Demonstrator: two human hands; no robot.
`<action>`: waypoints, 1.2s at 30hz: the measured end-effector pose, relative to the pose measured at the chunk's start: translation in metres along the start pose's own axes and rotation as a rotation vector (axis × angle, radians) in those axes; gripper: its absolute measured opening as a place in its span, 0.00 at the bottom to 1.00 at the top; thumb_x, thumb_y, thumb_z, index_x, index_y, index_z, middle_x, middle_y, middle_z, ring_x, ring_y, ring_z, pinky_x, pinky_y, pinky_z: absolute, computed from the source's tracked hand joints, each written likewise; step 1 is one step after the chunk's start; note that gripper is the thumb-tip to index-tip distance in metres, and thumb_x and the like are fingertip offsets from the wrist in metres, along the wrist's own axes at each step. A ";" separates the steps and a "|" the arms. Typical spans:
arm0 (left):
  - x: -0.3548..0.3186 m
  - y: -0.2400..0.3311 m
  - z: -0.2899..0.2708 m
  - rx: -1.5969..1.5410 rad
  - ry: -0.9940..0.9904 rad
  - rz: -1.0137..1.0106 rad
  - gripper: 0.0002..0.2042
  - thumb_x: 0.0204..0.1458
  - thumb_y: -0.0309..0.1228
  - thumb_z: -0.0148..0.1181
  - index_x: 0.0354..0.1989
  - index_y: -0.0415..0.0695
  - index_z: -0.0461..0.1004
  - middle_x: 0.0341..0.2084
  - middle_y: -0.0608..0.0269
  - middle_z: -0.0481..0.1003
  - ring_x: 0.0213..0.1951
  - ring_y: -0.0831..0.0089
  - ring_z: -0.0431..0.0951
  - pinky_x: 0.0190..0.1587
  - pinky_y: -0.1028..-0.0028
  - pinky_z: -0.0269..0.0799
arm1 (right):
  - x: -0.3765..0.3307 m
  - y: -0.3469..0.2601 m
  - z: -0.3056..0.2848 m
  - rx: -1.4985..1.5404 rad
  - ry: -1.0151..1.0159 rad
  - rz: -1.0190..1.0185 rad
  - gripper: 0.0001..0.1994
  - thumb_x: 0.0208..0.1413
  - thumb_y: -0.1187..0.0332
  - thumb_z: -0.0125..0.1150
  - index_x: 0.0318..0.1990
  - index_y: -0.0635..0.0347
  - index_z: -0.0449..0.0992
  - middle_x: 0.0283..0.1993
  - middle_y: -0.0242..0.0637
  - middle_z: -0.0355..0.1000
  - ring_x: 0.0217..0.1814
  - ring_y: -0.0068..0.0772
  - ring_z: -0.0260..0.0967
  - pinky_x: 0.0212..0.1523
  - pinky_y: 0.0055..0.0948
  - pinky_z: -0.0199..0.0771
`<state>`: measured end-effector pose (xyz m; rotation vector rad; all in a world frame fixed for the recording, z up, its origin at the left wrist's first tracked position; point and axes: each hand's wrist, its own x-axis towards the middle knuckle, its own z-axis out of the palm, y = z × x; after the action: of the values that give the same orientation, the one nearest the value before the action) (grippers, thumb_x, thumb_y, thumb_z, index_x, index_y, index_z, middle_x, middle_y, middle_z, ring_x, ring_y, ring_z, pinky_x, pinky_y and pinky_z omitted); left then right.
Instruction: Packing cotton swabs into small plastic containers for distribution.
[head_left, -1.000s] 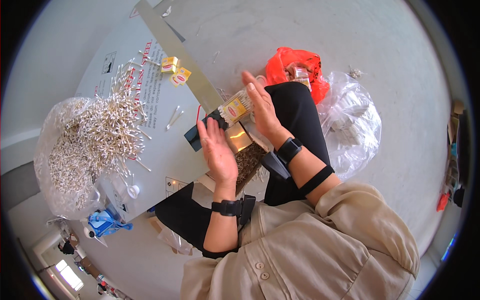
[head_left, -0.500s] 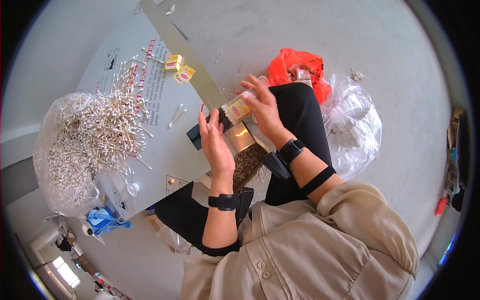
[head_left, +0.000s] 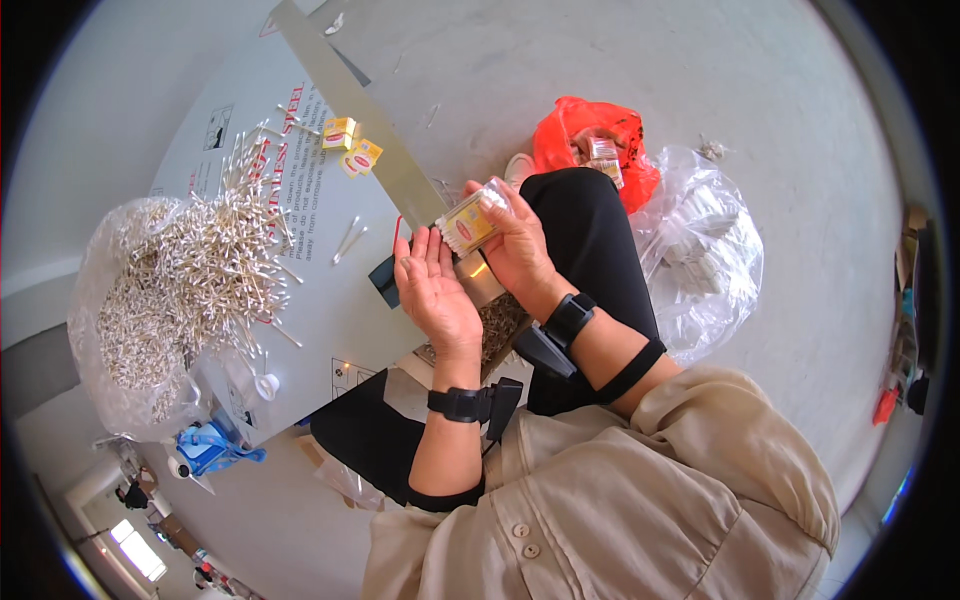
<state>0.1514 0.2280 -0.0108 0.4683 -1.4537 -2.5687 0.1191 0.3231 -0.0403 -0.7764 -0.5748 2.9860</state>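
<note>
A small clear pack of cotton swabs (head_left: pixel 464 224) with a yellow label sits in my right hand (head_left: pixel 522 252), thumb across its upper side. My left hand (head_left: pixel 437 300) is open, palm turned up, its fingertips next to the pack's left end. Below both hands is a shiny metal piece (head_left: pixel 478 281), partly hidden, over a box of loose swabs (head_left: pixel 502 325). On the table to the left lies a big heap of cotton swabs (head_left: pixel 215 270), spilling from a clear plastic bag (head_left: pixel 85 290). Yellow labels (head_left: pixel 361 157) lie near the table's edge.
The steel-topped table (head_left: pixel 320 310) fills the left side. Two loose swabs (head_left: pixel 348 240) lie on it. A red plastic bag (head_left: pixel 565 130) with packs inside stands beyond my right knee, and a clear bag of white packs (head_left: pixel 700 260) rests on the floor. A blue-and-white container (head_left: pixel 205 447) is at lower left.
My right hand has closed further around the pack and brought it slightly nearer and left. My left hand has turned its palm up and come closer beneath the pack's end.
</note>
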 end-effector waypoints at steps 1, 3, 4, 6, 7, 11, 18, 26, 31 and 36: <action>0.000 0.001 0.002 0.036 0.060 -0.016 0.32 0.63 0.46 0.47 0.65 0.33 0.49 0.58 0.41 0.62 0.59 0.56 0.65 0.65 0.60 0.57 | 0.000 0.004 -0.002 -0.013 -0.008 -0.011 0.25 0.57 0.78 0.57 0.62 0.62 0.59 0.58 0.43 0.70 0.61 0.38 0.65 0.63 0.40 0.63; -0.001 0.005 0.004 0.069 0.103 -0.050 0.31 0.63 0.45 0.47 0.64 0.33 0.51 0.57 0.40 0.63 0.58 0.56 0.66 0.64 0.60 0.59 | -0.002 0.007 -0.001 -0.030 -0.014 -0.024 0.25 0.57 0.78 0.57 0.62 0.62 0.59 0.58 0.43 0.70 0.60 0.38 0.66 0.63 0.40 0.64; -0.001 0.006 0.006 0.100 0.148 -0.079 0.30 0.63 0.45 0.47 0.63 0.33 0.52 0.56 0.40 0.64 0.56 0.56 0.67 0.62 0.60 0.60 | -0.002 0.008 -0.001 -0.048 -0.025 -0.033 0.25 0.57 0.79 0.57 0.62 0.62 0.59 0.58 0.43 0.70 0.60 0.38 0.66 0.62 0.39 0.65; -0.001 0.010 0.006 0.096 0.152 -0.105 0.30 0.63 0.45 0.47 0.63 0.33 0.53 0.54 0.39 0.65 0.55 0.55 0.69 0.61 0.60 0.61 | -0.002 0.007 0.001 -0.045 0.001 -0.029 0.26 0.56 0.79 0.57 0.62 0.62 0.59 0.57 0.43 0.70 0.60 0.38 0.67 0.62 0.40 0.66; 0.000 0.012 0.006 0.090 0.158 -0.129 0.29 0.63 0.45 0.47 0.62 0.32 0.54 0.53 0.39 0.67 0.54 0.55 0.70 0.60 0.60 0.62 | -0.001 0.007 0.002 -0.033 0.003 -0.021 0.26 0.56 0.79 0.57 0.62 0.62 0.59 0.57 0.42 0.70 0.59 0.37 0.67 0.61 0.40 0.66; 0.003 0.019 0.005 0.146 0.152 -0.200 0.29 0.63 0.45 0.47 0.62 0.32 0.54 0.50 0.37 0.70 0.51 0.55 0.72 0.58 0.60 0.64 | 0.000 0.005 0.004 0.042 0.038 0.028 0.23 0.55 0.80 0.58 0.59 0.64 0.63 0.56 0.42 0.71 0.59 0.37 0.67 0.61 0.39 0.67; 0.005 0.018 0.007 0.128 0.127 -0.234 0.31 0.63 0.44 0.46 0.63 0.30 0.51 0.50 0.34 0.70 0.50 0.54 0.73 0.56 0.60 0.66 | 0.000 0.010 0.000 -0.012 -0.041 -0.009 0.19 0.53 0.80 0.60 0.54 0.65 0.69 0.53 0.41 0.74 0.55 0.35 0.70 0.58 0.36 0.69; 0.014 0.016 0.002 -0.008 0.085 -0.361 0.33 0.64 0.45 0.45 0.65 0.29 0.47 0.50 0.34 0.69 0.50 0.53 0.73 0.56 0.60 0.67 | -0.006 0.007 0.007 -0.129 -0.041 -0.016 0.17 0.53 0.80 0.60 0.52 0.65 0.71 0.52 0.41 0.74 0.54 0.35 0.71 0.56 0.35 0.71; 0.021 0.015 -0.008 0.037 0.103 -0.259 0.33 0.64 0.46 0.44 0.65 0.29 0.47 0.51 0.33 0.68 0.52 0.51 0.72 0.56 0.58 0.67 | -0.003 0.007 0.006 -0.067 -0.033 -0.012 0.18 0.52 0.81 0.60 0.51 0.65 0.71 0.52 0.41 0.74 0.54 0.35 0.71 0.56 0.36 0.71; 0.029 0.017 -0.006 -0.027 0.090 -0.394 0.32 0.64 0.49 0.41 0.63 0.31 0.50 0.51 0.34 0.67 0.54 0.50 0.69 0.59 0.55 0.65 | -0.001 0.005 0.004 -0.110 -0.033 0.011 0.18 0.51 0.82 0.59 0.52 0.66 0.71 0.52 0.42 0.73 0.55 0.36 0.70 0.57 0.36 0.71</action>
<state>0.1258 0.2055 -0.0047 0.9370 -1.4123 -2.8073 0.1188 0.3172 -0.0386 -0.7396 -0.7449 3.0035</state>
